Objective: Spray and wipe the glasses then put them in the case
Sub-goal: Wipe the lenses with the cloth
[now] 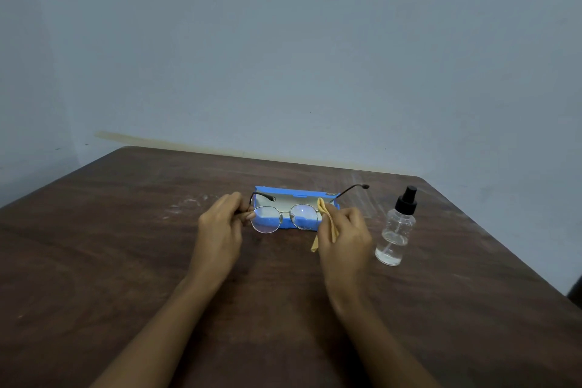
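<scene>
The glasses (267, 219) are held just above the table (126, 246), in front of the open blue case (283, 190). The left hand (220, 230) pinches one end of the frame in its fingers, while the right hand (345, 236) has its fingers clamped on a yellow cloth (326, 220) at the other lens (touching it, I think, though it's hard to see). A spray bottle (396, 227) stands upright just right of that hand.

Count: one pair of glasses (285, 217), one blue case (296, 198), one yellow cloth (327, 224), one spray bottle (397, 228), one wooden table (126, 261). Two hands: left (220, 227), right (345, 236).
</scene>
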`<state>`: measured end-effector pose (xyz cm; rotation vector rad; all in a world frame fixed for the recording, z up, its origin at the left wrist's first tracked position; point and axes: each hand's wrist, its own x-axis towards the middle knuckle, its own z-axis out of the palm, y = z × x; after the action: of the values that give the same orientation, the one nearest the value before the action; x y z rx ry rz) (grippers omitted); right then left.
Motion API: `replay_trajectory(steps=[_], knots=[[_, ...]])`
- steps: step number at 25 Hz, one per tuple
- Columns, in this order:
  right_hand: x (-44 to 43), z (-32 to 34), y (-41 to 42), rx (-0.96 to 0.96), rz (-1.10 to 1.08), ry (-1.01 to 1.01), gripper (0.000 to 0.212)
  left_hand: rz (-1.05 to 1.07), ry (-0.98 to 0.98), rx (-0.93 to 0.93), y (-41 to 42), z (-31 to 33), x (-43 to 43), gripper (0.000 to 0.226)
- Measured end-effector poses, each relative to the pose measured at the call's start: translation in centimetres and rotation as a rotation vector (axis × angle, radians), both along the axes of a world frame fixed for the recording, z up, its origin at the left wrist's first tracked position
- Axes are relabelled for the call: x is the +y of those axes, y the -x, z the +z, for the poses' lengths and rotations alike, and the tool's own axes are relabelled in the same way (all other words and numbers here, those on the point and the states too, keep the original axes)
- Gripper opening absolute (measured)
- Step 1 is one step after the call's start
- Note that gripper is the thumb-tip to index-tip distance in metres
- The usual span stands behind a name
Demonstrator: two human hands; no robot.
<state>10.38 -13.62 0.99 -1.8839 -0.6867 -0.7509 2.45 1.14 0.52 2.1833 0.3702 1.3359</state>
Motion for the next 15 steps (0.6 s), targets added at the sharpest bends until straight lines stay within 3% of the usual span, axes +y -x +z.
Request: replay_trajectory(steps=[6,15], knots=[[0.2,-1.0,-0.6,-0.148,-0.119,0.27,0.019,-0.036,-0.065,-0.039,0.6,0.4,-0.9,0.013],[0.6,-1.3,-0.6,-0.244,-0.089,0.327,0.024,-0.038,-0.091,0.014,0.5,0.1,-0.6,0.012]])
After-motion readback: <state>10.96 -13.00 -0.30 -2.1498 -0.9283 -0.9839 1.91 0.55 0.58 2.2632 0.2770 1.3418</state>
